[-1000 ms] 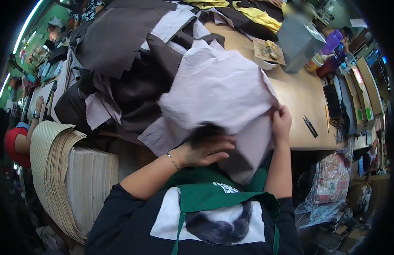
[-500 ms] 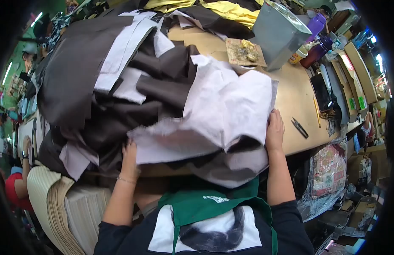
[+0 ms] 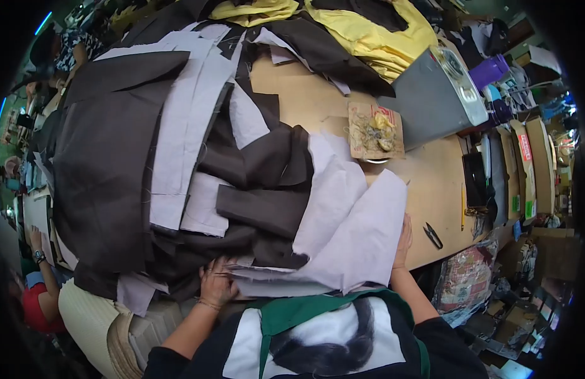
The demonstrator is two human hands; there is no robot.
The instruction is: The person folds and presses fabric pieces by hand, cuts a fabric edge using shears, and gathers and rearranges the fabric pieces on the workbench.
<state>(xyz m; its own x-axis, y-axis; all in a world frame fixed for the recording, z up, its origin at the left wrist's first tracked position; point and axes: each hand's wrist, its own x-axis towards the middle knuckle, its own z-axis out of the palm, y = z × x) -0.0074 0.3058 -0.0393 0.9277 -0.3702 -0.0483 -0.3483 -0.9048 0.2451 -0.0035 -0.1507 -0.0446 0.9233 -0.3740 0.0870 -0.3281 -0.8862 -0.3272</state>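
A large piece of dark cloth with a pale underside [image 3: 349, 234] lies across the table in front of me, its near edge close to my apron. At its left corner, my left hand [image 3: 218, 282] rests with fingers spread, touching the fabric. Along the right edge is my right hand [image 3: 403, 246], its fingers stretched out against the cloth; its thumb is hidden. Dark brown cloth pieces [image 3: 267, 211] lie crumpled just beyond my left hand. A tall pile of dark cloth [image 3: 109, 170] with pale strips [image 3: 185, 139] stands at the left.
Thread snips [image 3: 433, 235] and a yellow pencil [image 3: 462, 207] lie on the table [image 3: 431, 183] at right. Behind are a grey metal can [image 3: 428, 95], a cardboard piece with scraps [image 3: 374, 132] and yellow cloth [image 3: 381, 31]. Another person's hand [image 3: 35, 240] shows at far left.
Both hands have come nearer to my body, bringing the pale-backed cloth with them. The cloth now lies flatter, and its raised front fold has dropped. The view has shifted too.
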